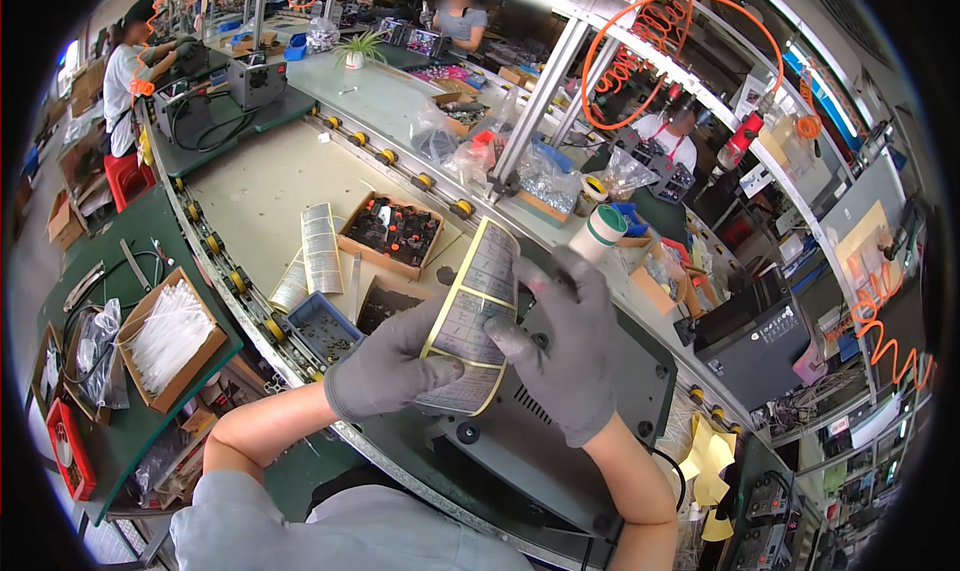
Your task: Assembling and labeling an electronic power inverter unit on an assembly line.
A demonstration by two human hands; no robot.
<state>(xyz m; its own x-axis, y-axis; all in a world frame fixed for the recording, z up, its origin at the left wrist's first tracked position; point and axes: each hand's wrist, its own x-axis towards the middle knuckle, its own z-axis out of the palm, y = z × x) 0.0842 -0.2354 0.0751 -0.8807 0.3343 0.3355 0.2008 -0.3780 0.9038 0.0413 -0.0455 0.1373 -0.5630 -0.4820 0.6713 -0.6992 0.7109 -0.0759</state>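
Observation:
A strip of silvery labels with yellow edges [478,286] is held up before me, tilted and slightly curled. My left hand [385,364], in a grey glove, is closed on its left edge, thumb across the front. My right hand [568,341], gloved alike, is at the right edge; its thumb lies against the labels and its bent fingertips touch the upper part. Below the strip lies a dark machine housing [560,441] with a vent slot and round feet, partly hidden by my hands.
More label sheets [321,249] lie beside a carton of black and orange parts [392,233]. A blue bin of screws [325,328] stands near my left hand. White tape rolls [598,233] stand beyond my right hand. At left is a carton of white strips [170,341]. Roller rails [235,279] edge the bench.

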